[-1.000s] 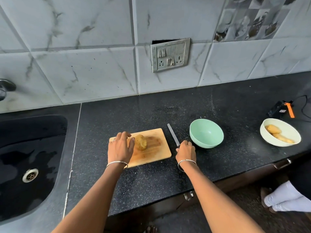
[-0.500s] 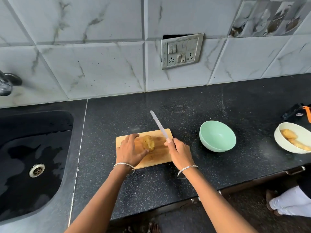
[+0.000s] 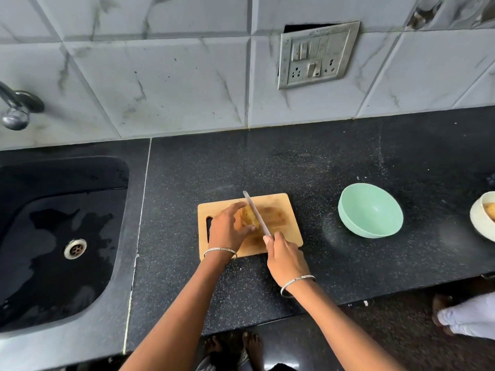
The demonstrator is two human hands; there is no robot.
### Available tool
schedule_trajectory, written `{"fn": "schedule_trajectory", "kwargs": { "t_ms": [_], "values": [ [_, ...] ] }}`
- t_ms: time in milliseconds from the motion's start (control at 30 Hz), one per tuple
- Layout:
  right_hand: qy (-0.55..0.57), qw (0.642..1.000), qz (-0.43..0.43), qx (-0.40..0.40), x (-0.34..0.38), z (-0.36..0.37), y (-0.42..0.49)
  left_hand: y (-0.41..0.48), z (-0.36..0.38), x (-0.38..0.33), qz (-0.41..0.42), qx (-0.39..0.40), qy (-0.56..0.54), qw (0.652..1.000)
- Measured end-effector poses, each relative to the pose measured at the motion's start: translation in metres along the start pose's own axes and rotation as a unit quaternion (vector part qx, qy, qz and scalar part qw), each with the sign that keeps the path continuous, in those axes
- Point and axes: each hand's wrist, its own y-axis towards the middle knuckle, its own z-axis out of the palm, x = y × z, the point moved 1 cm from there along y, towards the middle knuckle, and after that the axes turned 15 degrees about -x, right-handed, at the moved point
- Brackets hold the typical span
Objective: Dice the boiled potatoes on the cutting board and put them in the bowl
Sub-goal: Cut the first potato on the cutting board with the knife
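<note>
The right hand point(image 3: 285, 259) is clenched round the handle of a slim grey-bladed knife point(image 3: 256, 213), its blade lying across the yellow-brown boiled potato point(image 3: 247, 218). Just left of it, the left hand point(image 3: 226, 230) grips that potato on the pale wooden cutting board point(image 3: 280, 207). The first cut appears to be in hand, and it calls for a steady downward press clear of the fingertips. Well to the right sits the mint-green round bowl point(image 3: 371, 210). No writing is legible.

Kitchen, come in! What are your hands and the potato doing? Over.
Left hand holds potato on cutting board. Right hand grips knife, blade across potato. Green bowl empty, right of board. Nothing seen in the way.
</note>
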Motion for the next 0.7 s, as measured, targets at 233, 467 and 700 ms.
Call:
{"fn": "schedule_trajectory", "kwargs": {
  "t_ms": [233,467,700],
  "values": [
    [-0.043,0.999,-0.016,-0.007,0.009,-0.005,-0.002,-0.004,0.005,-0.001,-0.026,-0.007,-0.03,0.999],
    [-0.066,0.997,-0.025,-0.015,0.009,0.0,0.0,-0.002,0.011,-0.002,-0.055,-0.015,-0.077,0.995],
    [-0.026,1.0,-0.002,0.017,0.021,0.002,0.027,0.002,0.013,-0.003,-0.051,-0.024,-0.065,0.996]
  ]
}}
